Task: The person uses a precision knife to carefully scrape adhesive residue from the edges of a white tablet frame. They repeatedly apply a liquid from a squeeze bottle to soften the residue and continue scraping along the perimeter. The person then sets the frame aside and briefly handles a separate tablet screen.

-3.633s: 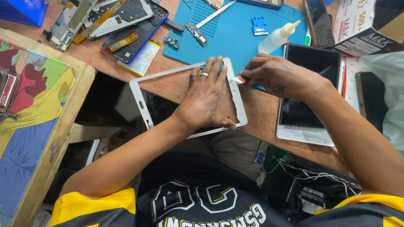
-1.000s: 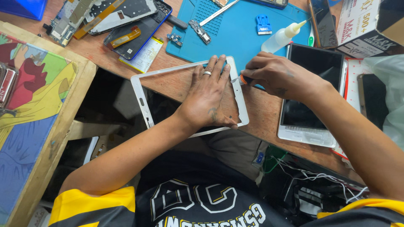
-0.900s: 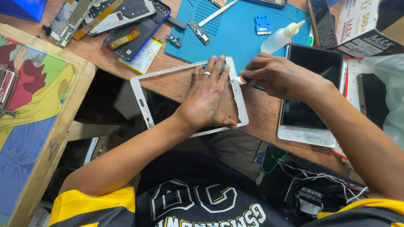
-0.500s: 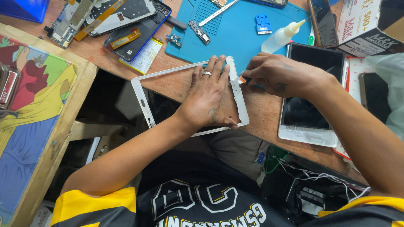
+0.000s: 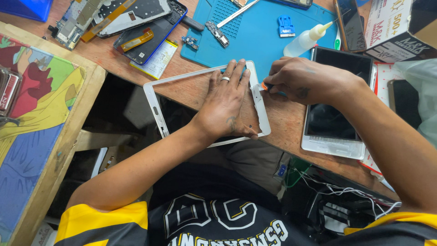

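Under left hand (image 5: 226, 107), white tablet frame (image 5: 154, 107)

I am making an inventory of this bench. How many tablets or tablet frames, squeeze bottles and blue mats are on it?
White tablet frame: 1
Tablet with dark screen: 1
Squeeze bottle: 1
Blue mat: 1
Total: 4

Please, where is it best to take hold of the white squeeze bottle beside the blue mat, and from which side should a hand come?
Probably the wide body of the squeeze bottle, not the thin nozzle. It lies tilted on the blue mat, nozzle toward the upper right, so pinch across the body from above. The right hand is nearest, just below it, but holds a small orange-tipped tool now; the left hand presses on the white frame.
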